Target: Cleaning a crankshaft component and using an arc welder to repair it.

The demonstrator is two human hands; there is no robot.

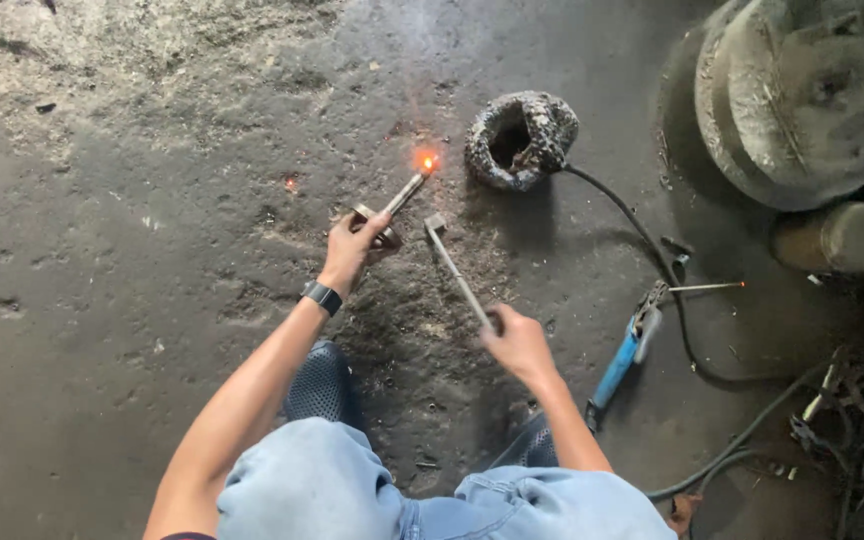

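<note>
My left hand (352,243) grips a short metal rod (404,191) whose far tip (427,161) glows orange-red. A small metal ring piece (364,213) sits against that hand. My right hand (515,338) holds a thin chipping hammer (455,270) by its handle, its head (435,223) near the floor just right of the rod. Both tools point away from me over the dark concrete floor (152,250). A black watch (321,296) is on my left wrist.
A rough, slag-crusted ring-shaped block (520,138) lies beyond the rod. A blue-handled electrode holder (624,358) with a rod (707,287) lies at right, its black cable (642,230) curving past. Heavy round metal parts (802,95) and tangled cables (852,410) crowd the right edge.
</note>
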